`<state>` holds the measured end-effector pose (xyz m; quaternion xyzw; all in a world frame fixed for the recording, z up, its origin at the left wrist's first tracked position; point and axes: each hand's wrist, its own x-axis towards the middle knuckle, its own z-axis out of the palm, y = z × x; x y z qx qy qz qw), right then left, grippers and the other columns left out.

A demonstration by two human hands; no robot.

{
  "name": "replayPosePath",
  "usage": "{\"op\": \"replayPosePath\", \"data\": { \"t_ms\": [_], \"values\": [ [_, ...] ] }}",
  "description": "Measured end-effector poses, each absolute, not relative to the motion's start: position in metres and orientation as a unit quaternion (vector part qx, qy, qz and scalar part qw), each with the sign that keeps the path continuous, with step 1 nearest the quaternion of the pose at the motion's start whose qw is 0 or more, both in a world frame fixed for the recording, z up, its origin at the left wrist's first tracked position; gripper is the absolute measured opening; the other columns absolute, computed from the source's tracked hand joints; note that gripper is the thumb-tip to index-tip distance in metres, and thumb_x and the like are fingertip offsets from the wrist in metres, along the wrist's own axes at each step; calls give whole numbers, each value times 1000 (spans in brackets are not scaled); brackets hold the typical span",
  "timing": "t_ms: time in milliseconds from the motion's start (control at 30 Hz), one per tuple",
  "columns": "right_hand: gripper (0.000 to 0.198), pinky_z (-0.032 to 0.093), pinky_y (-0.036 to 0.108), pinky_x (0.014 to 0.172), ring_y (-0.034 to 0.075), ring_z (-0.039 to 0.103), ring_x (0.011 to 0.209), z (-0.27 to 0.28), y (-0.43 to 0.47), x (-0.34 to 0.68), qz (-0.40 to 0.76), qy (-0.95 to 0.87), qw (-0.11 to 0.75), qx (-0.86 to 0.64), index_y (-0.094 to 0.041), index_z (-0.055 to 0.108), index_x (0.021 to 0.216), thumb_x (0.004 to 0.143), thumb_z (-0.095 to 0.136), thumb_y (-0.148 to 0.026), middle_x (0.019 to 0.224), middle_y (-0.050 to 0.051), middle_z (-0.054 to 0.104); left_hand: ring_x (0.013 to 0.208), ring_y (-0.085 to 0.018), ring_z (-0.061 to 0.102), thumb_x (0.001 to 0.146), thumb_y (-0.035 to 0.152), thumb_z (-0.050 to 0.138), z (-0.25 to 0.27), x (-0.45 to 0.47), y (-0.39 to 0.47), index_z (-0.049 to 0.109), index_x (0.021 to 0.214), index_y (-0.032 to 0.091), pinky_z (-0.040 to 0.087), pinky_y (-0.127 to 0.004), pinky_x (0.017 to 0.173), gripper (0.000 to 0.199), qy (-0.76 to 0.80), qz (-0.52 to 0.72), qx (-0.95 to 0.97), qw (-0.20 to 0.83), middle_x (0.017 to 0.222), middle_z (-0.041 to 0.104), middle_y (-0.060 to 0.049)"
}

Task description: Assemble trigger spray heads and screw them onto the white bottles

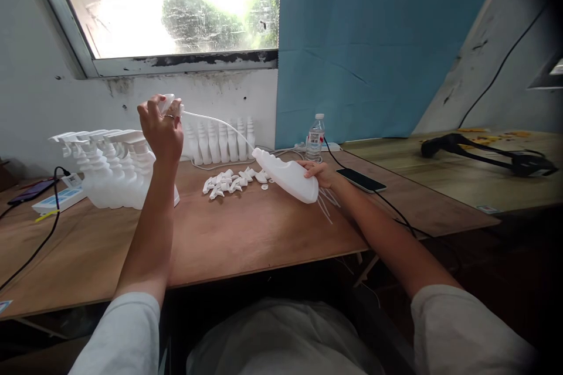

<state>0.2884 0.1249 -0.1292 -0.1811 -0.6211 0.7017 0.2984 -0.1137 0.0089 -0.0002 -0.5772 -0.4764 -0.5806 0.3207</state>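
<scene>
My left hand (160,132) is raised at the left, fingers closed around a white spray trigger head (167,103). From that head a thin white dip tube (215,120) curves down to the right. Its far end meets the mouth of a white plastic bottle (288,177); how far it reaches inside is hidden. My right hand (320,172) grips the bottle near its base, tilted with the neck up and to the left, above the table. A pile of small white plastic parts (229,183) lies on the table between my hands.
White bottles (220,143) stand in a row along the wall. Several bottles with spray heads (118,170) stand at the left. A water bottle (315,137), a phone (361,180) and loose white tubes (326,205) are at the right of the wooden table (220,240). Black cables cross both sides.
</scene>
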Motion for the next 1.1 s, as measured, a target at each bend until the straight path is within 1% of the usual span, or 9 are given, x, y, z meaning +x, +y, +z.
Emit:
{"op": "replayPosePath", "data": {
  "t_ms": [67, 133, 367, 467, 567, 700, 800, 933, 1100],
  "values": [
    [68, 54, 23, 57, 18, 69, 71, -129, 124, 288, 702, -621, 298, -182, -10, 60, 120, 53, 60, -9, 103, 9, 73, 138, -33, 32, 85, 21, 53, 0, -115, 9, 60, 118, 36, 33, -59, 109, 37, -466, -585, -580, 321, 131, 52, -3],
    [67, 54, 23, 56, 18, 69, 71, -129, 124, 289, 702, -620, 299, -184, -10, 60, 120, 53, 60, -9, 103, 9, 73, 136, -34, 33, 86, 21, 53, 0, -115, 9, 60, 118, 37, 33, -60, 108, 37, -460, -585, -582, 327, 131, 52, -3],
    [67, 54, 24, 55, 19, 69, 70, -128, 125, 288, 704, -615, 304, -184, -11, 61, 118, 51, 60, -9, 102, 9, 73, 132, -34, 36, 88, 23, 53, -2, -119, 11, 58, 119, 33, 35, -65, 104, 32, -470, -566, -578, 351, 131, 52, -3],
    [68, 53, 24, 55, 18, 69, 69, -129, 124, 287, 701, -620, 300, -183, -11, 60, 121, 52, 61, -9, 103, 10, 73, 133, -34, 36, 88, 26, 53, -4, -119, 13, 59, 119, 33, 36, -63, 106, 32, -456, -574, -584, 348, 129, 53, -7],
    [65, 54, 23, 58, 18, 70, 71, -129, 122, 287, 694, -627, 302, -184, -12, 60, 120, 55, 61, -10, 101, 8, 73, 136, -34, 34, 87, 27, 55, -3, -115, 13, 57, 121, 34, 36, -60, 108, 34, -445, -578, -605, 318, 131, 51, -7],
    [62, 53, 23, 58, 18, 69, 72, -129, 123, 288, 691, -624, 311, -190, -12, 62, 117, 55, 61, -10, 98, 8, 74, 136, -36, 31, 90, 27, 51, 0, -109, 11, 59, 120, 30, 30, -63, 109, 32, -451, -581, -611, 293, 134, 49, -9],
    [65, 53, 24, 57, 18, 69, 71, -130, 126, 289, 693, -620, 317, -189, -11, 61, 119, 54, 60, -10, 99, 8, 73, 135, -36, 31, 90, 28, 52, 1, -112, 9, 60, 119, 27, 30, -62, 107, 30, -460, -579, -595, 315, 132, 52, -7],
    [63, 53, 24, 58, 18, 69, 73, -130, 126, 289, 692, -622, 316, -188, -11, 62, 117, 54, 60, -10, 97, 8, 74, 132, -35, 34, 89, 24, 50, 1, -118, 7, 61, 119, 29, 33, -60, 105, 32, -483, -564, -574, 345, 131, 51, -7],
    [60, 54, 24, 61, 18, 69, 74, -129, 124, 289, 693, -619, 315, -193, -12, 63, 114, 54, 62, -9, 96, 7, 74, 134, -34, 32, 92, 26, 50, -1, -120, 7, 59, 121, 30, 30, -61, 107, 31, -491, -562, -580, 326, 134, 49, -4]
  ]
}}
